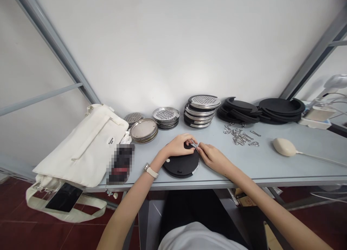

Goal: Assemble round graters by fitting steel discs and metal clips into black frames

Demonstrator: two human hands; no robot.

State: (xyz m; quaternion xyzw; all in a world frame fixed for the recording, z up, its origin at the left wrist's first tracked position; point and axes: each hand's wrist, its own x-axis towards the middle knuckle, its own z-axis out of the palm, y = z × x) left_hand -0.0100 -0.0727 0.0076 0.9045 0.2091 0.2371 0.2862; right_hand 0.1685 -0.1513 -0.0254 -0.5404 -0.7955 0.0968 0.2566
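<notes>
A round black disc (180,167) with a shiny metal rim showing on its right side lies near the table's front edge. My left hand (180,146) reaches over its far part, fingers curled, with thumb and fingers pinching a small shiny metal wire clip (194,145). From the right, my right hand (213,156) closes its thumb and forefinger on the clip's near end, at the disc's right edge. The fingers partly hide the clip, so whether it touches the disc cannot be seen. Loose wire clips (239,136) of a similar look lie farther right.
Stacked perforated metal grater discs (166,114), plain metal discs (143,129) and black-rimmed grater discs (204,101) stand along the wall. Black round holders (282,105) are piled at right, near a cream mouse (284,147). A white bag (81,141) occupies the left.
</notes>
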